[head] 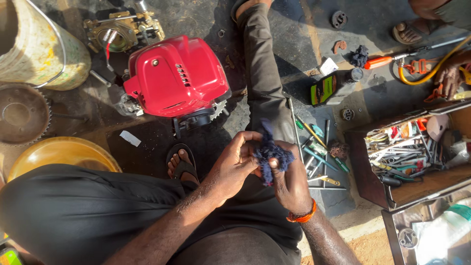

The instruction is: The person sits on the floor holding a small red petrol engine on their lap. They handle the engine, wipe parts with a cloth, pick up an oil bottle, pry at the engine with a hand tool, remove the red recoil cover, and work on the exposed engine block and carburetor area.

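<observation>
I hold a dark blue ragged wad of cotton waste cloth (271,154) between both my hands, in front of my lap, just above my bent knee. My left hand (236,164) comes from the left side; its fingers (244,142) are curled and closed on the left edge of the wad, thumb side toward me. My right hand (290,182) is below and to the right of it, w/ an orange thread band at the wrist; its fingers are closed on the lower right part of the wad. So the wad lies between the two hands, touching both, approx. same nearness to each. Its long axis is nearly upright in the view: one frayed tail stands up away from me, another hangs down toward my lap.

Whether some small part is inside the cloth, I cannot tell; the cloth hides it.

On the floor, left of my hands and well apart, is a red plastic-covered small engine (175,77). Right of my hands, near, lies a loose row of screwdrivers and thin metal tools (318,152). Further right is an open wooden box full of tools (409,152). Another person's hand (447,78) is at the far right edge, beside a yellow hose.
</observation>
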{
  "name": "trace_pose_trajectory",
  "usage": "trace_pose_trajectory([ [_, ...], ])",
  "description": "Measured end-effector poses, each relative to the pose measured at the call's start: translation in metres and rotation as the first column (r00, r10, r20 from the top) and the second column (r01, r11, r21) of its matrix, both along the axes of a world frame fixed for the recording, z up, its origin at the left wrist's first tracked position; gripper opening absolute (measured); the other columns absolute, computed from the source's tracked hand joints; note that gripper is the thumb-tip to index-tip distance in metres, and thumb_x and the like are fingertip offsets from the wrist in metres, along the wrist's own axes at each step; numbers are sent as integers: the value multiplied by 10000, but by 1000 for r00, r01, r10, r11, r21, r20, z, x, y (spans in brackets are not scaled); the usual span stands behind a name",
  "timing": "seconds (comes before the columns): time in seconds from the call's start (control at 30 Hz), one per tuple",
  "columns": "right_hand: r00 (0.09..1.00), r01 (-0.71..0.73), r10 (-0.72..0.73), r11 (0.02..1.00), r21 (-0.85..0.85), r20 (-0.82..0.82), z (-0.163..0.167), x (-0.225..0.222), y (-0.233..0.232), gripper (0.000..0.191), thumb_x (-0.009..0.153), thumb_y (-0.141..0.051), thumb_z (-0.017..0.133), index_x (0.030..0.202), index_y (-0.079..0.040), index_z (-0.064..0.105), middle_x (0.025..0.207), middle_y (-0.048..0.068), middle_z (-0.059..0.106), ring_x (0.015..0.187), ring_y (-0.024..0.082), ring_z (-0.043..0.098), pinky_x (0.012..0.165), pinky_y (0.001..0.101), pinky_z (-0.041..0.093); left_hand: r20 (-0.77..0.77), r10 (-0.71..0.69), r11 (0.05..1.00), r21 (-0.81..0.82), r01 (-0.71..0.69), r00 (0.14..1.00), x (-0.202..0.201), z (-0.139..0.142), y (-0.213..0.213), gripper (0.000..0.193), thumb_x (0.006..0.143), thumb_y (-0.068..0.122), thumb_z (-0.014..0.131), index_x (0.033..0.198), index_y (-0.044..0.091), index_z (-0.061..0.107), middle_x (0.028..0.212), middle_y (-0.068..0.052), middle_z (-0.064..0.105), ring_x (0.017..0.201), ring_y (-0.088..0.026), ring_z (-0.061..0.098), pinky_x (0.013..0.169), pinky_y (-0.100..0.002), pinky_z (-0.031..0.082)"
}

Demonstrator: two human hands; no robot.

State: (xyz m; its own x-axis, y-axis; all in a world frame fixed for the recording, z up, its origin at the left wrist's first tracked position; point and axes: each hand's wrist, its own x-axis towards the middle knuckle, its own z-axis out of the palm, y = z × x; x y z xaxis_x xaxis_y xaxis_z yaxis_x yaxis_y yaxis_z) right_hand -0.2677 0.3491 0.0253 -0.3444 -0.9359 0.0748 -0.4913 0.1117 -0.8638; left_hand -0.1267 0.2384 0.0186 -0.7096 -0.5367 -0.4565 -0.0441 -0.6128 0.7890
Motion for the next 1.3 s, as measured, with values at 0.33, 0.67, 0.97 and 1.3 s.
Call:
trace_pose_trajectory([
  [0.33, 982, 131, -136, 990, -48, -132, -51, 3, 29, 280, 1082, -286, 567, 1103, -9, 608, 993, 106, 676, 803, 218, 675, 738, 321, 518, 35, -66, 997, -36, 67, 997, -6, -22, 26, 250, 1046, 130, 569, 1290, 113, 518, 872, -37, 574, 705, -133, 568, 592, -292, 503],
  [0.67, 205, -74, -589, 787, 613, 781, -78, -19, 63, 242, 1003, -144, 537, 1144, 16, 651, 963, 74, 715, 810, 148, 674, 678, 328, 563, 363, -274, 10, -925, 380, 890, 28, 23, -8, 255, 901, 100, 647, 1146, 64, 589, 998, -92, 630, 925, -268, 657, 803, -390, 541],
  [0.97, 894, -228, 105, 944, -240, -436, -50, -6, 47, 230, 1022, -203, 612, 1074, 19, 583, 996, 169, 643, 822, 317, 657, 685, 392, 507, 88, -272, 937, 250, 243, 958, 15, -5, 27, 197, 1040, 156, 497, 884, 39, 529, 668, -64, 523, 536, -195, 535, 498, -387, 442],
  [1.3, 220, -71, -610, 769, 636, 762, -65, -10, 73, 204, 903, -138, 580, 1046, -31, 678, 892, 42, 734, 766, 109, 675, 667, 300, 565, 199, -183, 273, -931, 244, 963, 29, 45, 10, 152, 967, 177, 611, 1021, 54, 538, 929, -136, 632, 853, -343, 669, 726, -454, 530],
])
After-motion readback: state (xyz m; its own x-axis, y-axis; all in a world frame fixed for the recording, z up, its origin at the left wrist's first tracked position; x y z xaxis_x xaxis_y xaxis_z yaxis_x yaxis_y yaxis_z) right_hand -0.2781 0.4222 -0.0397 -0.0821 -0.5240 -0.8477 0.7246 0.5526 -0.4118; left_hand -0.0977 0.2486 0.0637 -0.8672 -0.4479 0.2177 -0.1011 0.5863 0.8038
